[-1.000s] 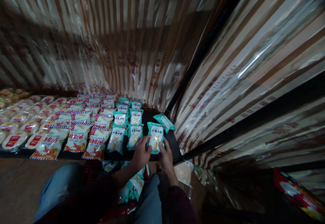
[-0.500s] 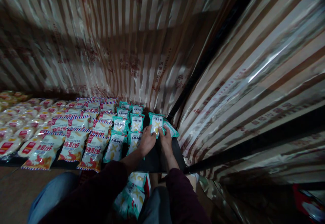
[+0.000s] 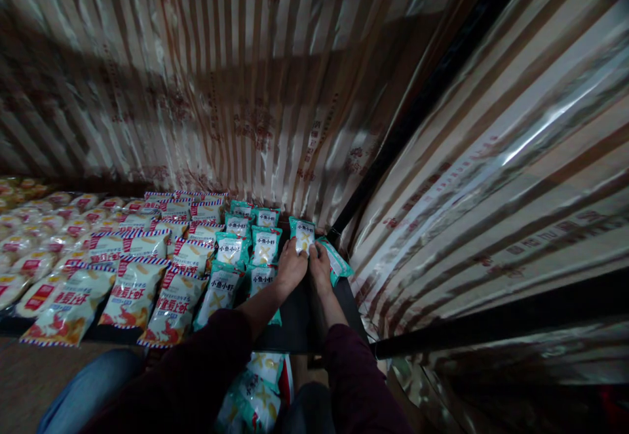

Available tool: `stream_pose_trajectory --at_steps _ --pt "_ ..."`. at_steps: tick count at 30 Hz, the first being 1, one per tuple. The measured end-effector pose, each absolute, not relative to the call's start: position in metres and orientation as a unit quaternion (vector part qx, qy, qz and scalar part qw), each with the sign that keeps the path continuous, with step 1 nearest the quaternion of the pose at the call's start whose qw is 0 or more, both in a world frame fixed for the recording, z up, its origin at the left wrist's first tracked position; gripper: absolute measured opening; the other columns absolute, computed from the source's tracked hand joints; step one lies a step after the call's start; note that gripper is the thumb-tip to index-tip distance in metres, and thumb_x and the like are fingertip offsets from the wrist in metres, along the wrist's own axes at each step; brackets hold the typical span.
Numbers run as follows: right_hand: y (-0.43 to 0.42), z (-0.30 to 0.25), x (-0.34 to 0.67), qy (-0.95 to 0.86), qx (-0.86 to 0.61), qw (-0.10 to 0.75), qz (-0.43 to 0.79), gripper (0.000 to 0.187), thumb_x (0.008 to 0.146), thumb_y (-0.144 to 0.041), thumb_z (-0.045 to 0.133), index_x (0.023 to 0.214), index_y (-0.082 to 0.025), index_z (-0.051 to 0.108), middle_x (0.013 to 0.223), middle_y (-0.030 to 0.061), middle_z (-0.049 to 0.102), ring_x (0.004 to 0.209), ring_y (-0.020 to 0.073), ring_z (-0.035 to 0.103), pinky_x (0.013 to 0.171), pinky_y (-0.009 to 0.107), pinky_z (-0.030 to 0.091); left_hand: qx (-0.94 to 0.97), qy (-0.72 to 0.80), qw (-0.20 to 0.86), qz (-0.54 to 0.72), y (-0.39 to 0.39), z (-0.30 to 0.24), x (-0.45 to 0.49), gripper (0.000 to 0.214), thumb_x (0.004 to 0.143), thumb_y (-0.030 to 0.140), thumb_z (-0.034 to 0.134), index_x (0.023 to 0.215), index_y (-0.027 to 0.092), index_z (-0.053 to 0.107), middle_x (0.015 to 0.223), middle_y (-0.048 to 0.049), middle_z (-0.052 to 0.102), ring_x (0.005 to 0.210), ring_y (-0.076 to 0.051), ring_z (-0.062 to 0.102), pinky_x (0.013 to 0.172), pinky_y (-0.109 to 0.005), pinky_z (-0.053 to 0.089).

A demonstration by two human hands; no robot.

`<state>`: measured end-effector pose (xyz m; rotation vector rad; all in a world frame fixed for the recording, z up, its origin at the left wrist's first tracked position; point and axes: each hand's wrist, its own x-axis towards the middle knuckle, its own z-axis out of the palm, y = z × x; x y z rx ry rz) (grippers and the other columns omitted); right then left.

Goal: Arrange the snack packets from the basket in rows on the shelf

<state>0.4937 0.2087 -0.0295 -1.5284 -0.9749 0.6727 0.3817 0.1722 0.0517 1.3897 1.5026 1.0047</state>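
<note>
A teal-and-white snack bag [image 3: 304, 231] is at the back of the black shelf [image 3: 295, 326], between my hands. My left hand [image 3: 292, 265] grips its lower left part, with the fingers partly hidden. On its lower right edge, my right hand [image 3: 320, 267] has its fingers bent against the bag. Just right of that hand, another teal snack bag [image 3: 336, 262] lies slanted. To the left of my hands, matching teal bags [image 3: 266, 245] sit in two rows running front to back.
Farther left stand several striped-edge snack bags [image 3: 132, 293], then round wrapped snacks [image 3: 42, 263]. More teal bags [image 3: 255, 394] are below the shelf's front edge, by my legs. A dark metal post [image 3: 368, 188] and striped plastic sheeting [image 3: 236, 80] border the back and right.
My hands have shifted slightly on the snack bag, now covering more of its lower half. My right thumb has moved off its front toward the edge. The view has shifted a little.
</note>
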Motion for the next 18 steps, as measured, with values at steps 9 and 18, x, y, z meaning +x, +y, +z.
stream_pose_trajectory --at_steps 9,18 --pt "0.214 -0.038 0.496 -0.416 -0.641 0.587 0.266 0.055 0.073 -0.05 0.053 0.116 -0.016 0.057 0.107 0.0088 0.066 0.098 0.0235 0.059 0.087 0.036 0.044 0.552 0.603 0.431 0.383 0.184 0.049 0.384 0.048 0.083 0.019 0.045 0.129 0.004 0.047 0.137 -0.0211 0.046 0.129 -0.028 0.042 0.108 -0.037 0.031" --pt "0.236 -0.038 0.486 -0.452 -0.66 0.553 0.233 0.056 0.076 -0.051 0.048 0.115 -0.011 0.055 0.108 0.0156 0.063 0.097 0.0257 0.059 0.086 0.038 0.045 0.568 0.629 0.381 0.37 0.206 0.033 0.385 0.046 0.083 0.02 0.047 0.128 0.008 0.048 0.133 -0.0197 0.05 0.124 -0.028 0.047 0.104 -0.038 0.035"
